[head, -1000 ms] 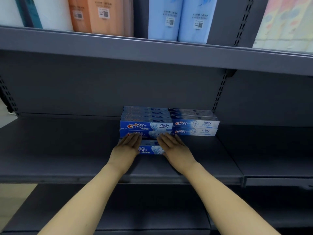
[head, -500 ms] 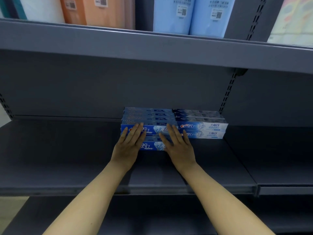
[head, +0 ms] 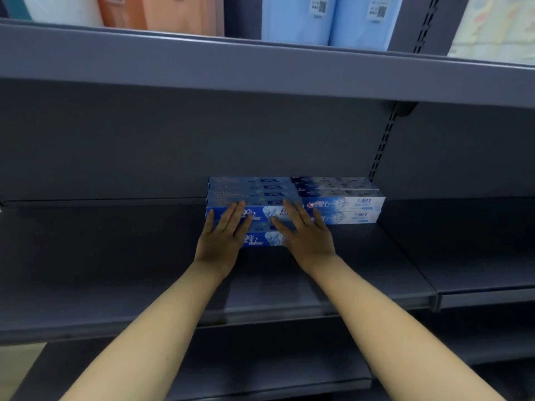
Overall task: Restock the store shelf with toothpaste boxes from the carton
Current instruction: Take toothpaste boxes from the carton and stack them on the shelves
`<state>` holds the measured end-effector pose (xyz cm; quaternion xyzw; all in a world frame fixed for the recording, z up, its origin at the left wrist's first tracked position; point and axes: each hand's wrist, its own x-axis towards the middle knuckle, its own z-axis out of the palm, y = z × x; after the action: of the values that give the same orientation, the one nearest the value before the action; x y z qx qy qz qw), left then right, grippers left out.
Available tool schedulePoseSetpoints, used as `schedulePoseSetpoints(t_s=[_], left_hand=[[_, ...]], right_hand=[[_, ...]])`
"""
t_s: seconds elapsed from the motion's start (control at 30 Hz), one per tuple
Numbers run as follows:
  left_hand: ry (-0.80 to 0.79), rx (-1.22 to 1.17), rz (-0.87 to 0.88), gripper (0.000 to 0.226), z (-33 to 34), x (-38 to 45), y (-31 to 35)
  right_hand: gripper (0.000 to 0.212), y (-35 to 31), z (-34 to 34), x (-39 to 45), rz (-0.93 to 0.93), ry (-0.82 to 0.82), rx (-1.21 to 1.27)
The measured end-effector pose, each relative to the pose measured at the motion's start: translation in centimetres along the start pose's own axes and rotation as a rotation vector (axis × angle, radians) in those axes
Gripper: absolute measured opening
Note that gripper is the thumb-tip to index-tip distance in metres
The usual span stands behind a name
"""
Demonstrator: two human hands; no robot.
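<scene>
Blue toothpaste boxes (head: 252, 195) lie stacked at the back of the grey middle shelf (head: 115, 273). Beside them on the right is a stack of whiter toothpaste boxes (head: 344, 202). A front blue box (head: 267, 238) lies on the shelf just before the blue stack. My left hand (head: 223, 235) lies flat with straight fingers against the front of the blue boxes. My right hand (head: 305, 235) does the same at their right half. The carton is out of view.
An upper shelf (head: 260, 65) overhangs the hands and carries orange, white and light blue packs (head: 301, 18). A slotted upright (head: 385, 137) stands behind the white boxes. A separate shelf section (head: 477, 273) adjoins on the right, and a lower shelf (head: 260, 369) runs beneath my arms.
Both hands have slid forward and up from the front box onto the face of the blue stack, and the front box sits closer to the stack.
</scene>
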<state>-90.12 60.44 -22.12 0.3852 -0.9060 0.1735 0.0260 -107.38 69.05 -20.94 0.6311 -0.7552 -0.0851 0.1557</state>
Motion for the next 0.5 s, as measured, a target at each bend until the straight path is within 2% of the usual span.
schedulePoseSetpoints(t_s=[0.13,0.3,0.5], left_hand=[[-0.092,0.044,0.008,0.062,-1.8,-0.2,0.4],[-0.057,0.007,0.032,0.063,-4.3,-2.3,2.2],[-0.034,-0.069,0.039,0.061,-5.7,-6.5,5.9]], right_hand=[[0.062,-0.5,-1.9,-0.9,0.071,-0.066,0.069],[0.062,-0.6,-2.0,-4.7,0.098,-0.071,0.114],[0.067,0.5,-1.6,-10.6,0.068,0.032,0.164]])
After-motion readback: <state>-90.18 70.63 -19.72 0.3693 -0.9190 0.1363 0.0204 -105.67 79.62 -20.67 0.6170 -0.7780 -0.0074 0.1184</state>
